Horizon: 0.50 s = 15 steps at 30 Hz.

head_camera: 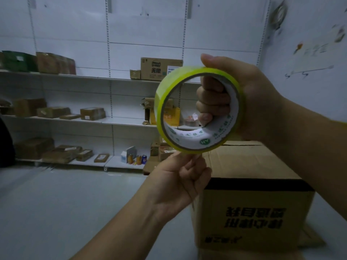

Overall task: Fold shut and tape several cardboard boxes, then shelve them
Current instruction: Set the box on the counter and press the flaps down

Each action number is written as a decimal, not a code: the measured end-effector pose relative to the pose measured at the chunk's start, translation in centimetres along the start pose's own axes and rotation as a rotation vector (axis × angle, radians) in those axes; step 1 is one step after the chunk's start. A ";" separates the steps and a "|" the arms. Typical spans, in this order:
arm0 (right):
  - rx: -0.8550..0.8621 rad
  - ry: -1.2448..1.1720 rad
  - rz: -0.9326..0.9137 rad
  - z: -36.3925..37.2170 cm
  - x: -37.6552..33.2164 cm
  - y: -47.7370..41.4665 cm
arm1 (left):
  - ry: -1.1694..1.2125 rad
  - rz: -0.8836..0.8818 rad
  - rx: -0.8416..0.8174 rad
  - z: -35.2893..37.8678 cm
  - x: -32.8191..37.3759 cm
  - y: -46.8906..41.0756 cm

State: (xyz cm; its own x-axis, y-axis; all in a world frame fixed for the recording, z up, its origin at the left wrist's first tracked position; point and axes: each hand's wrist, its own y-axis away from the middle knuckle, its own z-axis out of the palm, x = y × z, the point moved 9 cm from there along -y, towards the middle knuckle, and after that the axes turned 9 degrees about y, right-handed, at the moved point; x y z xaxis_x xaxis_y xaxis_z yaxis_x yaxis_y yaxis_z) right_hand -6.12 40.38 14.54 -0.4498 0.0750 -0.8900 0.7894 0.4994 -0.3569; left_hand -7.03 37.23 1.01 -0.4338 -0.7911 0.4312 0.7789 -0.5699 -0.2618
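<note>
- The shelves (120,120) are standing on the left, along the back wall. Small boxes (53,112) are already sitting on them, and lots of room is showing too.
- The left hand (180,182) is reaching up from below. Its grip is closing small, with thumb and fingertips pinching the bottom edge of the tape roll (159,102) (maybe the loose end, but I cannot tell).
- The tape roll is being held up in the air, in the middle, above the near corner of the big box.
- The right hand (249,96) is holding the roll. Its fingers are curling through the hole and its thumb is pressing on top, so this grip is closing tight around the roll.
- The cardboard box (253,166) is sitting low on the right, under the hands. Its top flaps are looking folded down, and no tape is showing on it.
- So I am thinking the folding is done for this box. The taping is only getting started, and putting it on a shelf is still waiting.
</note>
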 end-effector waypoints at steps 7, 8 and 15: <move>0.129 0.239 0.094 -6.7 1.4 -0.5 | -0.882 -0.028 0.143 1.5 3.7 -5.8; 0.139 0.260 0.090 -7.5 1.5 -0.6 | -0.929 -0.041 0.145 1.8 3.6 -6.7; 0.201 1.045 0.243 -15.5 2.0 2.9 | -1.009 -0.085 0.267 -1.6 9.1 -7.5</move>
State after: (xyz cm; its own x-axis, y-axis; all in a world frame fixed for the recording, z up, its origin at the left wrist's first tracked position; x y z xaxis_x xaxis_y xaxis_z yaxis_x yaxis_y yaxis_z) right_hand -11.21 55.30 16.15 -0.3300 0.8961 -0.2967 0.9164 0.2287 -0.3286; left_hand -17.54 33.93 5.57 -0.0085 -0.1279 0.9918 0.8915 -0.4502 -0.0504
